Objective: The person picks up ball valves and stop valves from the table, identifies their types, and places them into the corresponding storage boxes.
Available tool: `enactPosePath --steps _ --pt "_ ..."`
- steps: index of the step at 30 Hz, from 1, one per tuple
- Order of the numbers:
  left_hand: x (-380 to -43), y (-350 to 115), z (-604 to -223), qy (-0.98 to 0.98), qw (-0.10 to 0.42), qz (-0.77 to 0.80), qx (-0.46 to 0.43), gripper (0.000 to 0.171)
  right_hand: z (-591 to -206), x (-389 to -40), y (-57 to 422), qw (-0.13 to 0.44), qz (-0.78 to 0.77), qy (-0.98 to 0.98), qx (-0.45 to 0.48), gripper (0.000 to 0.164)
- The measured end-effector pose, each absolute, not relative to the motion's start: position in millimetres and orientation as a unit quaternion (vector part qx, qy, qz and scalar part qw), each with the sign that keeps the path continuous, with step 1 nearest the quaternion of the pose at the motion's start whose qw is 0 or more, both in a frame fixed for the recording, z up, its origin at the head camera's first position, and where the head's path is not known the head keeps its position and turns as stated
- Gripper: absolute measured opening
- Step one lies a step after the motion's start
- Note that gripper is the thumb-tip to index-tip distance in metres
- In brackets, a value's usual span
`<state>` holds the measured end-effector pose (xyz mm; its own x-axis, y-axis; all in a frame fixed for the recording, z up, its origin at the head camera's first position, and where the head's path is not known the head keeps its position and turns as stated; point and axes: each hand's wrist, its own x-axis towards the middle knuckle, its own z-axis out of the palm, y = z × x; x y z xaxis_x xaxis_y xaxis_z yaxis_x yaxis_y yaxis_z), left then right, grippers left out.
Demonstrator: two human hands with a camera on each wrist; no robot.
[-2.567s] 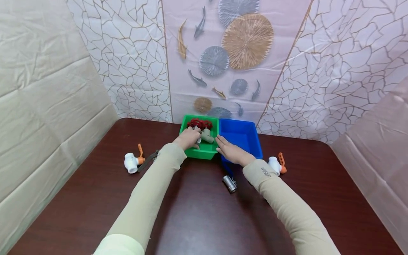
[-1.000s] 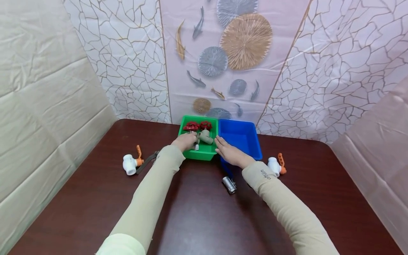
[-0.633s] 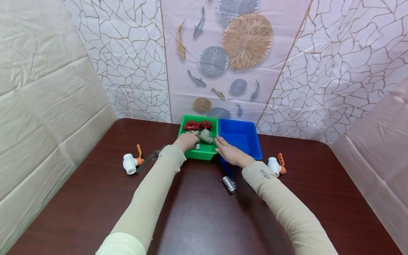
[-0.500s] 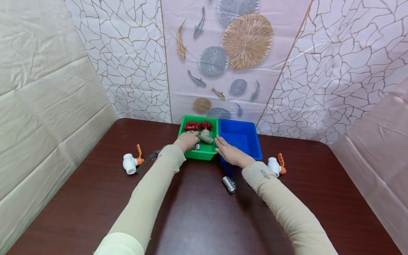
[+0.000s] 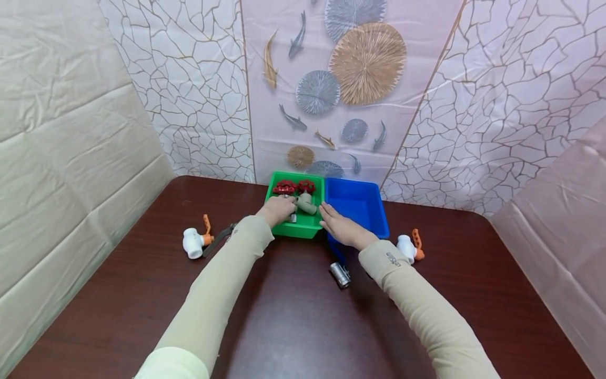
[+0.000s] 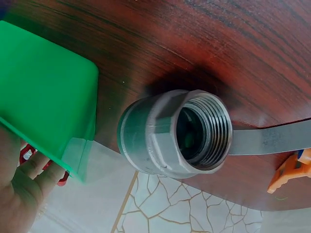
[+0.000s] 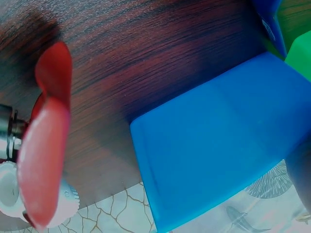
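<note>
In the head view my left hand [image 5: 278, 209] reaches into the green bin [image 5: 299, 230], its fingers round the body of a valve with a red handwheel [image 5: 284, 187]. The hand mostly hides that body; a pale bit shows below the fingertips. Beside it lies a beige valve [image 5: 306, 202] with its own red handwheel. My right hand [image 5: 343, 223], fingers straight, rests at the near side where the green bin meets the blue bin [image 5: 384, 223]. The left wrist view catches part of the left hand at the green wall, plus a steel ball valve [image 6: 180, 133] on the table.
White valves with orange handles stand at left [image 5: 193, 243] and right [image 5: 406, 248]. A small steel valve [image 5: 340, 275] with a blue lever lies before the blue bin. A red-handled valve [image 7: 46, 141] shows in the right wrist view. A patterned cloth hangs behind the table.
Since the earliest frame my left hand has moved slightly down and left in the green bin, and the left red handwheel shows more fully. My right hand has stayed put.
</note>
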<state>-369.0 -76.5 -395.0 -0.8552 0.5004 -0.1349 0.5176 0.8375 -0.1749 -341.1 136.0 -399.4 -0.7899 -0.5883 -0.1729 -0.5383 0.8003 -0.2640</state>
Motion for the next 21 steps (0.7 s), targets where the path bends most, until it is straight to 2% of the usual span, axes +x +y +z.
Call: enactPosePath --steps 14,21 --pt "-363.8 -82.9 -401.2 0.955 -0.004 -0.084 0.285 0.02 -399.7 -335.5 135.2 0.124 -0.107 0.939 -0.303 0.058" --pt "-360.9 -86.4 -399.2 0.957 -0.015 -0.078 0.28 0.019 -396.6 -337.0 133.4 0.083 -0.079 0.938 -0.328 0.056"
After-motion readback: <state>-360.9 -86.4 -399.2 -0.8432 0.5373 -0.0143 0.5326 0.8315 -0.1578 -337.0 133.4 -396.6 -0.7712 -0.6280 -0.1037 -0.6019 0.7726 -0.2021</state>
